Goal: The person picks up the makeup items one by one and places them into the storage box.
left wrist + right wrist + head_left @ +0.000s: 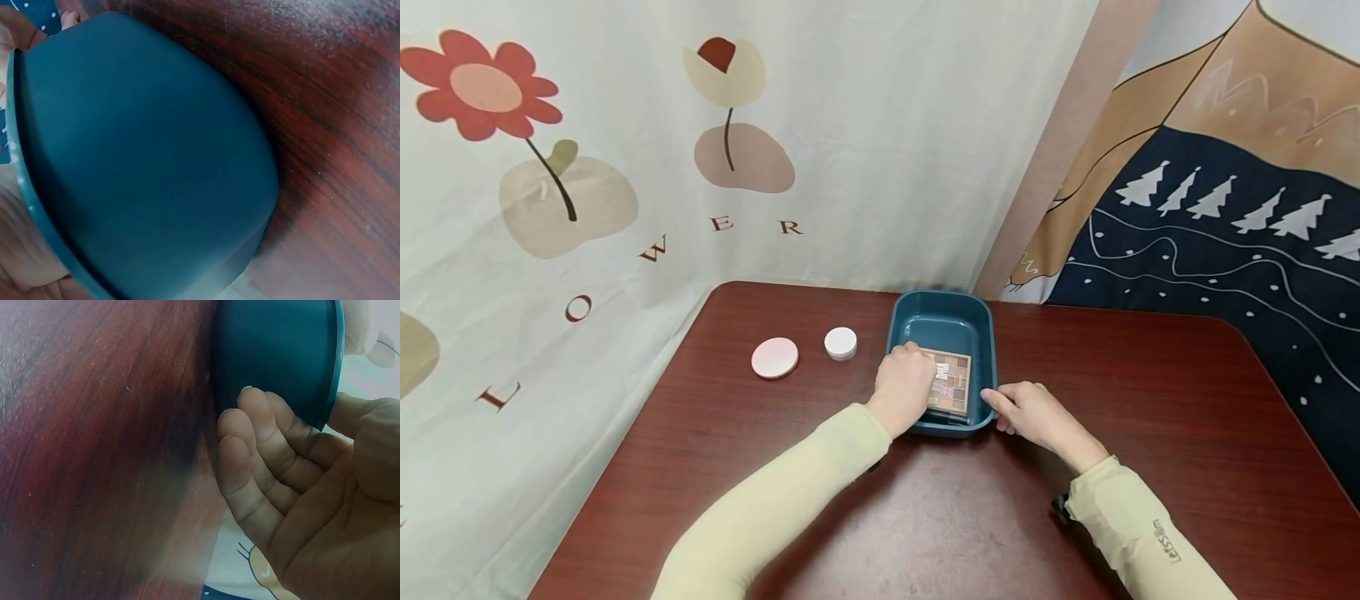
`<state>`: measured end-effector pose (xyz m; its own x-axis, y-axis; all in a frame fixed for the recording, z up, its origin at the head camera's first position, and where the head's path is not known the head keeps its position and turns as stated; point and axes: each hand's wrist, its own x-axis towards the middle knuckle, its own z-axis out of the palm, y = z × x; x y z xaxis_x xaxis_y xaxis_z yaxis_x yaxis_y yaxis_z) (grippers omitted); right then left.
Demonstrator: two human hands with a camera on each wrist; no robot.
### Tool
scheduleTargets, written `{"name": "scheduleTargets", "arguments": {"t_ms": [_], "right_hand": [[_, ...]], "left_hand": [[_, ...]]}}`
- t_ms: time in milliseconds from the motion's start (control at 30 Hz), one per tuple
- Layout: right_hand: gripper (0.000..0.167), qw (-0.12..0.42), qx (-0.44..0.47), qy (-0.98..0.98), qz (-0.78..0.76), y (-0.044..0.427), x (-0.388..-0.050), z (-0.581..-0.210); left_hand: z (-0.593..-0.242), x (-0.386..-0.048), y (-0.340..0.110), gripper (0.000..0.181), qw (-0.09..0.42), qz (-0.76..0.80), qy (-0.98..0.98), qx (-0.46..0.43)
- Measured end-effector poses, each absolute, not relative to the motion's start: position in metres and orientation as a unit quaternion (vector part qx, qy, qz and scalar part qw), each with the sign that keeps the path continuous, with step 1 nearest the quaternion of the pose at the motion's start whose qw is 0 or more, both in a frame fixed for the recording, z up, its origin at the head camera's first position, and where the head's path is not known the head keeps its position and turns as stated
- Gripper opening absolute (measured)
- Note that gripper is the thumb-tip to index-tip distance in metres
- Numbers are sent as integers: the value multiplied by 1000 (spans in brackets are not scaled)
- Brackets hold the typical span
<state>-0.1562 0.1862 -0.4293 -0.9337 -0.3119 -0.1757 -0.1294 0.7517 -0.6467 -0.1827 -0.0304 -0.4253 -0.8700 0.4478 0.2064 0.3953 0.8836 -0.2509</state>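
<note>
A dark blue plastic storage box [951, 304] stands near the table's back edge. Inside it is an eyeshadow palette [953, 385] with a grid of brown and pink shades. My left hand [904, 387] reaches over the box's left rim and grips the palette's left edge; its fingertips are hidden. At the box's front right corner, my right hand [1033, 412] holds the rim, thumb on the inside and fingers along the outer wall. In the right wrist view those fingers [265, 425] lie curled against the wall. A dark item [947, 418] shows below the palette.
Left of the box, a white round jar [840, 342] and a pale pink round compact [775, 358] lie on the reddish-brown table [730, 467]. Printed curtains [880, 167] hang behind the table and at its sides.
</note>
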Motion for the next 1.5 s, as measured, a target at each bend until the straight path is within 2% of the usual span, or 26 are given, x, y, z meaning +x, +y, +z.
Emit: {"name": "scheduleTargets", "arguments": {"t_ms": [433, 1233, 1500], "right_hand": [[36, 136, -118, 924, -336, 186, -156, -430], [38, 134, -121, 925, -334, 186, -155, -430], [38, 136, -120, 926, -332, 186, -155, -429]], "left_hand": [[-423, -186, -26, 19, 96, 103, -972, -186], [-423, -186, -35, 13, 102, 42, -972, -206], [-420, -182, -42, 26, 116, 18, -970, -211]]}}
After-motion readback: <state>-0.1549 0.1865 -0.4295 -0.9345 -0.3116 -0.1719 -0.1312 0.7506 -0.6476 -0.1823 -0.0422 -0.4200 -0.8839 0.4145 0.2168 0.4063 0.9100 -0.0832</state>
